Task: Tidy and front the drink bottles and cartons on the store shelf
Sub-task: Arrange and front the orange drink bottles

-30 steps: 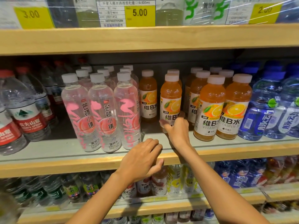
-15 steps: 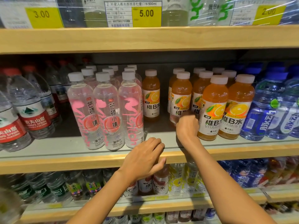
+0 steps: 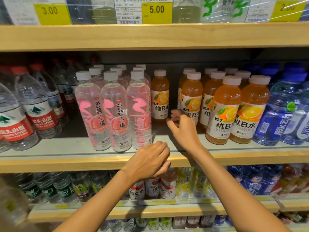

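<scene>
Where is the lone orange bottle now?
Head view, middle shelf: the orange bottle stands set back, right of the pink-label bottles, left of the right hand.

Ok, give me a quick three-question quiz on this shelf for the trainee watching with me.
1. True or false: the right hand holds nothing.
2. The pink-label bottles have caps that are: A white, B red, C blue.
3. Fill in: the left hand rests on the wooden ____.
Key: 1 true; 2 A; 3 shelf edge.
</scene>
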The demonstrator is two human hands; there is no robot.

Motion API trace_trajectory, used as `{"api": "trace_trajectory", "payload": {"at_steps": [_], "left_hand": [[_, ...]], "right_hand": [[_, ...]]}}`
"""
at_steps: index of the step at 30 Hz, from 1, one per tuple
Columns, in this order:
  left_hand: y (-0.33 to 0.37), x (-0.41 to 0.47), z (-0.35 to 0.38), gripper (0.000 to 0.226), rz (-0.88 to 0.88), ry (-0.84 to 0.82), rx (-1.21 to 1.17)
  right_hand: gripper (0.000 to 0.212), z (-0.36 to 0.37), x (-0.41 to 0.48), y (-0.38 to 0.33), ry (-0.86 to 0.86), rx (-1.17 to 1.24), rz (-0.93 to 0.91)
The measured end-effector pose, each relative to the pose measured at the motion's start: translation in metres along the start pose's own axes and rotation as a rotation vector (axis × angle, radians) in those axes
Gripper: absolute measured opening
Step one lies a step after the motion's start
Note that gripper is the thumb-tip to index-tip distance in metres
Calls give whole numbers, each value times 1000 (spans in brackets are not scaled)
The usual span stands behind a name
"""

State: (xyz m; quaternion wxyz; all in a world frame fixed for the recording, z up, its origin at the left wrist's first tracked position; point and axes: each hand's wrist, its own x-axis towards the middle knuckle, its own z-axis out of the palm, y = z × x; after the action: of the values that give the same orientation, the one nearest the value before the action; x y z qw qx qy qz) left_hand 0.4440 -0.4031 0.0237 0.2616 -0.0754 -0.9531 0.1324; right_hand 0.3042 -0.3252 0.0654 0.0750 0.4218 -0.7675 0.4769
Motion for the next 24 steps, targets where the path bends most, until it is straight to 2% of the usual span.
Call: {"api": "trace_trajectory", "payload": {"at_steps": [2,6,11,16,20,24], "left_hand": [[-1,-1,2,33,21,16,21],[-2,-3,7,34,25,48,48],[-2,-4,11,35,29,71,68],[-2,-6,14,39,24,106,113],[-2,-6,14,39,25,113,113],[0,-5,11,39,17,99,106]], "right_hand": [[34,16,15,-1,-54,79,59],[63,46,45,10,-88,-62,126],[78,74,65,17,-36,82,214],[76,79,70,21,36,246,176],[81,81,66,18,86,281,201],[88,76,60,11,41,290,212]]}}
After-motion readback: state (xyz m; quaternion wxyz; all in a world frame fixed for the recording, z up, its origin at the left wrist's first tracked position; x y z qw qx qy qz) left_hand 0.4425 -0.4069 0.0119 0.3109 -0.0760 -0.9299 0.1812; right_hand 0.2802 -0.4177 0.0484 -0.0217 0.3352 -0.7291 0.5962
